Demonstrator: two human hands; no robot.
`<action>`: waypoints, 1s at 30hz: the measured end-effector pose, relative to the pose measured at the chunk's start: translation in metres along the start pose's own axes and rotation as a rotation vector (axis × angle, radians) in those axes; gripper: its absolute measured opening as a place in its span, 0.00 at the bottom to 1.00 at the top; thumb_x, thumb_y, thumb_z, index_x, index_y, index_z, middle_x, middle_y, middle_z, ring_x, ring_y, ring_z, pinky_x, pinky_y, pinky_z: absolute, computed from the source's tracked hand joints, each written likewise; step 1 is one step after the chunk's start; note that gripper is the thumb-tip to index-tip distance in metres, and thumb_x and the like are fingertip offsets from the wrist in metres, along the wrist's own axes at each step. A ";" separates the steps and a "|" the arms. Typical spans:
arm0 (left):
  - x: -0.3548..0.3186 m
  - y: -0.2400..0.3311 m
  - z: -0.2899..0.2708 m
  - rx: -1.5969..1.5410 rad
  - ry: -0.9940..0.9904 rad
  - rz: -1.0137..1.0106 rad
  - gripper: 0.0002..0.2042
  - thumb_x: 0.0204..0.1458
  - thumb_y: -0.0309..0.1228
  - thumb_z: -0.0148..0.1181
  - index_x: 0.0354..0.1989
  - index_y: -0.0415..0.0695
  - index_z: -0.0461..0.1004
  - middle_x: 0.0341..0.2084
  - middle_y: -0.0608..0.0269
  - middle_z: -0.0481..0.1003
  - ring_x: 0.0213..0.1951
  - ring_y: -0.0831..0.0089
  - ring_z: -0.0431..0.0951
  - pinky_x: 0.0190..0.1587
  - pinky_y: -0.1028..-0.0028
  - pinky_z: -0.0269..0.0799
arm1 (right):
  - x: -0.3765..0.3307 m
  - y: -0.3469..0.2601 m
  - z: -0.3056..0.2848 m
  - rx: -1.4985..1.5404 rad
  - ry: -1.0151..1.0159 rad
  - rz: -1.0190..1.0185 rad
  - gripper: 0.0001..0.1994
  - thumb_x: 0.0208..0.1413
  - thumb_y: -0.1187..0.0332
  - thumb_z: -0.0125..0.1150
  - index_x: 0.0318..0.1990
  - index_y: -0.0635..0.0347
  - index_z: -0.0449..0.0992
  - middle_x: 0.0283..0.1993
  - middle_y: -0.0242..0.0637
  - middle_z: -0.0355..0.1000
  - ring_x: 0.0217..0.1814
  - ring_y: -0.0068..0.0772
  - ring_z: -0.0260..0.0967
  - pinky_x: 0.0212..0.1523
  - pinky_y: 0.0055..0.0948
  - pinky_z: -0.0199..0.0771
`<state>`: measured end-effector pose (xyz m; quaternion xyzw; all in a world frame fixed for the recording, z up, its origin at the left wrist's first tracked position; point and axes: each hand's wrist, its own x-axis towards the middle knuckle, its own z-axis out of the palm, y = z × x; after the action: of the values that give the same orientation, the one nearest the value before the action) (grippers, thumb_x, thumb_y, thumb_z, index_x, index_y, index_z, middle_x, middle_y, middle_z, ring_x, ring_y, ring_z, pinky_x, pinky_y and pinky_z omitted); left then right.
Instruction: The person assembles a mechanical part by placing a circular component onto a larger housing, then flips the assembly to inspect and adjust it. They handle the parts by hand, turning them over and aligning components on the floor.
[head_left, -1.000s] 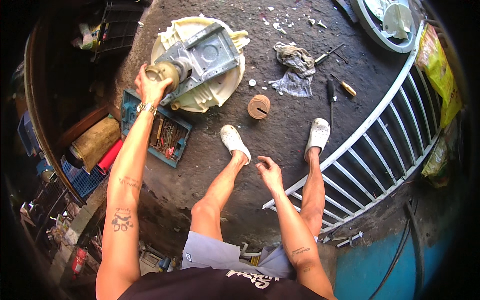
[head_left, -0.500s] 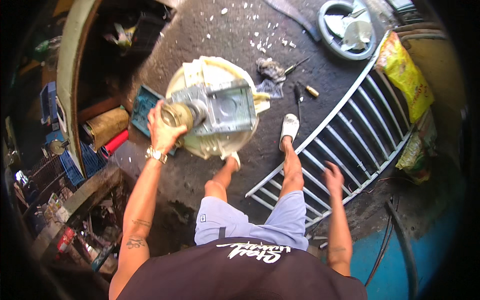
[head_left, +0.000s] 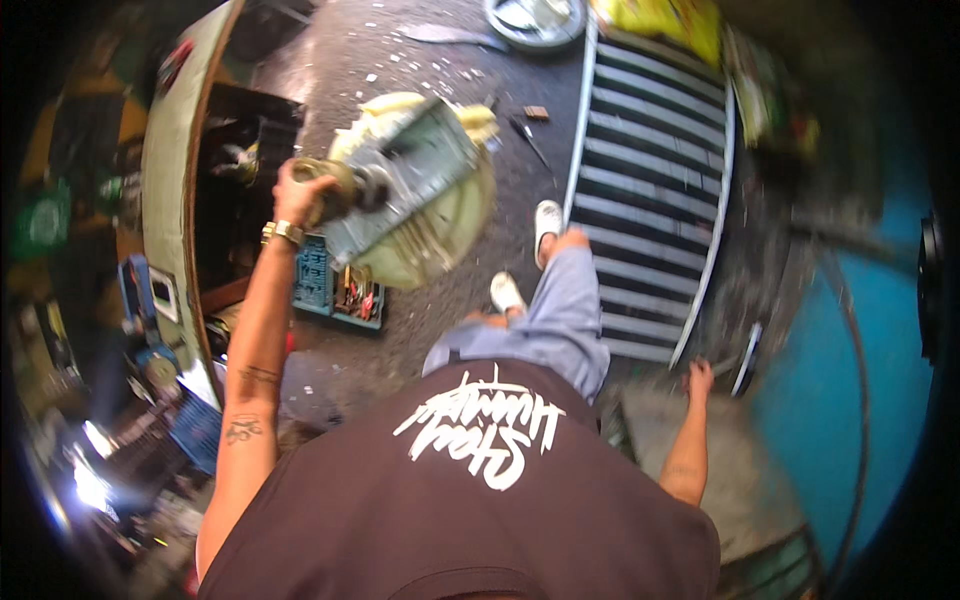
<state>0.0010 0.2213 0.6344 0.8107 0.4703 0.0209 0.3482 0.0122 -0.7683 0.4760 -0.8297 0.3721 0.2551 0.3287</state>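
Observation:
Around the brass-coloured round collar of a grey metal housing my left hand is closed, its wrist wearing a watch. The housing is a shallow rectangular box with a dark shaft-like part between it and the collar. It lies slanted over a cream round plastic tub-like piece; whether it rests on it or hangs just above, I cannot tell. My right hand hangs low at my right side, past the end of a slatted metal frame, fingers loosely apart with nothing visible in them.
A teal toolbox with hand tools stands beside the tub piece. The white slatted frame lies at the right. A screwdriver and white scraps lie on the dark floor. A grey ring-shaped basin is at the far side; an upright panel stands left.
The view has turned, and my body has shifted. The housing has tilted under my left hand, its far end swinging up. More of the toolbox shows. My right arm hangs lower.

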 end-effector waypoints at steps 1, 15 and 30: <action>0.004 0.009 -0.024 0.003 -0.050 0.009 0.44 0.33 0.40 0.84 0.63 0.46 0.70 0.54 0.51 0.78 0.53 0.58 0.80 0.56 0.62 0.77 | -0.030 0.030 0.017 0.045 0.006 0.050 0.17 0.63 0.67 0.60 0.57 0.58 0.78 0.43 0.40 0.79 0.24 0.29 0.75 0.20 0.30 0.73; -0.070 0.141 -0.124 0.017 -0.112 0.026 0.46 0.36 0.31 0.78 0.69 0.46 0.63 0.52 0.57 0.76 0.50 0.65 0.79 0.52 0.65 0.77 | -0.267 0.258 0.033 0.219 -0.192 0.852 0.16 0.68 0.65 0.54 0.59 0.59 0.73 0.36 0.37 0.73 0.35 0.41 0.77 0.35 0.43 0.81; -0.043 -0.013 0.066 0.429 0.044 -0.020 0.77 0.27 0.73 0.75 0.79 0.34 0.38 0.74 0.26 0.45 0.77 0.41 0.47 0.76 0.53 0.48 | -0.145 0.085 -0.134 0.188 0.246 0.040 0.22 0.67 0.64 0.59 0.67 0.54 0.72 0.52 0.35 0.77 0.38 0.27 0.76 0.33 0.29 0.77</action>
<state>-0.0088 0.1560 0.5894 0.8607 0.4797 -0.0653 0.1574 -0.1163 -0.8449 0.6304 -0.8128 0.4482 0.1220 0.3517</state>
